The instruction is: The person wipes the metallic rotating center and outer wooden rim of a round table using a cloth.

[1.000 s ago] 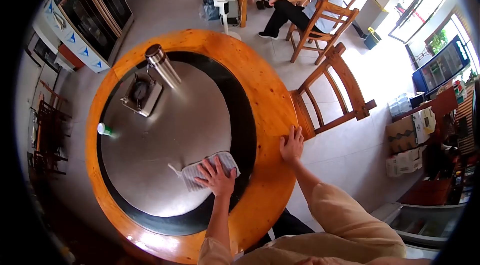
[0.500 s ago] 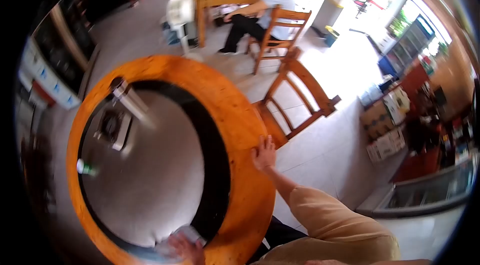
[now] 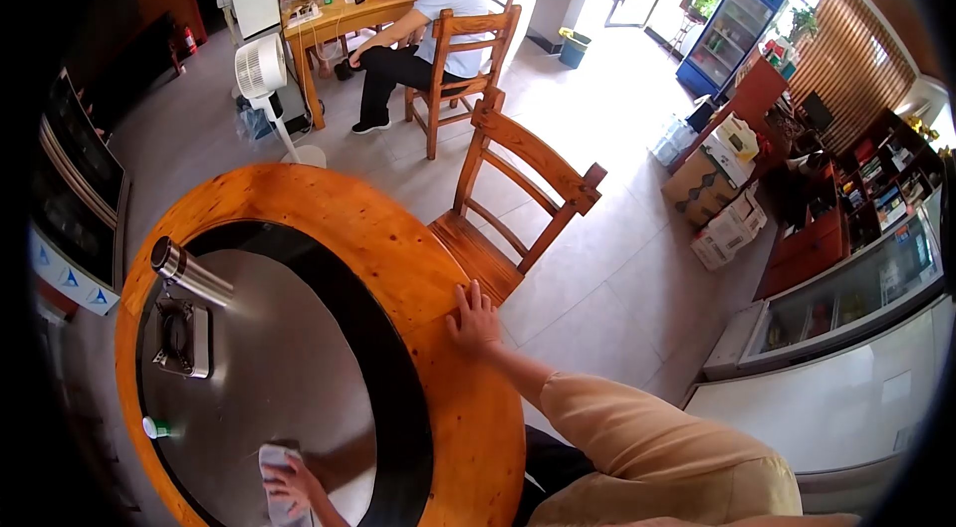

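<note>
On the grey round tabletop (image 3: 309,348), my left hand (image 3: 289,487) presses down on a pale folded cloth (image 3: 279,454), its fingers spread over it. Part of the cloth is hidden beneath the hand. My right hand (image 3: 476,323) rests palm down on the orange wooden rim (image 3: 468,427), fingers spread and holding nothing. A steel cylinder with a dark end (image 3: 194,273) lies tilted at the far side, beside a small portable burner (image 3: 184,338). Near the left edge sits a small green and white container (image 3: 154,427).
A wooden chair (image 3: 513,183) stands against the rim just beyond my right hand. Farther off are a white fan (image 3: 262,69) and a seated person (image 3: 448,29) at a wooden table (image 3: 344,21). Cardboard boxes (image 3: 712,183) and a glass-topped freezer (image 3: 846,313) are on the right.
The view has shifted, and the table's contents now appear lower and farther left. My left hand and the cloth have moved left, inward onto the grey top. My right hand stays on the rim.
</note>
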Motion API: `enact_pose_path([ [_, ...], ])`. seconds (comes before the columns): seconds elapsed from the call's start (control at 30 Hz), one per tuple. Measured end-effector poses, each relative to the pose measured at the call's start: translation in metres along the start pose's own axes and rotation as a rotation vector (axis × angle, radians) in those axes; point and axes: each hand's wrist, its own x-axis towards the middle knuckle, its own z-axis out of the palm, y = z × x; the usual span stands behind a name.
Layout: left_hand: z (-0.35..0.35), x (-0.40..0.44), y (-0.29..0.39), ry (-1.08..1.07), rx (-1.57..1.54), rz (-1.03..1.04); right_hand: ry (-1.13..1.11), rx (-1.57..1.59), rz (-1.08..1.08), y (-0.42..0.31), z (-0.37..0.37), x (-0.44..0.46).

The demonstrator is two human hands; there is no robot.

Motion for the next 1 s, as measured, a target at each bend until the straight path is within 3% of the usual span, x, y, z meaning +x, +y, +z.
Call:
enact_pose_path([
  [0.17,-0.039,-0.054,0.084,0.043,-0.160,0.417,-0.011,0.031,0.018,-0.004,-0.001,0.000],
  [0.27,-0.057,-0.093,0.108,0.033,-0.308,0.832,0.016,0.011,-0.006,0.000,0.006,0.000],
  [0.33,-0.078,-0.123,0.109,-0.010,-0.354,1.073,0.014,-0.002,-0.011,-0.001,0.001,-0.001],
  [0.47,-0.062,-0.144,0.078,0.050,-0.408,1.281,0.048,0.008,-0.026,0.000,0.003,-0.002],
  [0.6,-0.068,-0.129,0.007,-0.047,-0.332,0.971,0.067,0.025,-0.033,0.000,0.004,-0.002],
  [0.73,0.002,-0.049,-0.074,0.073,-0.312,0.548,0.065,0.017,-0.042,-0.001,0.003,-0.002],
  [0.87,0.043,0.015,-0.148,-0.043,-0.243,0.173,0.052,0.024,-0.033,-0.003,-0.001,-0.003],
  [0.93,0.029,0.017,-0.170,-0.152,-0.256,-0.066,0.051,0.023,-0.042,-0.001,0.002,-0.003],
  [1.0,-0.023,-0.023,-0.177,-0.111,-0.074,-0.020,0.044,0.016,-0.042,-0.001,0.003,-0.002],
])
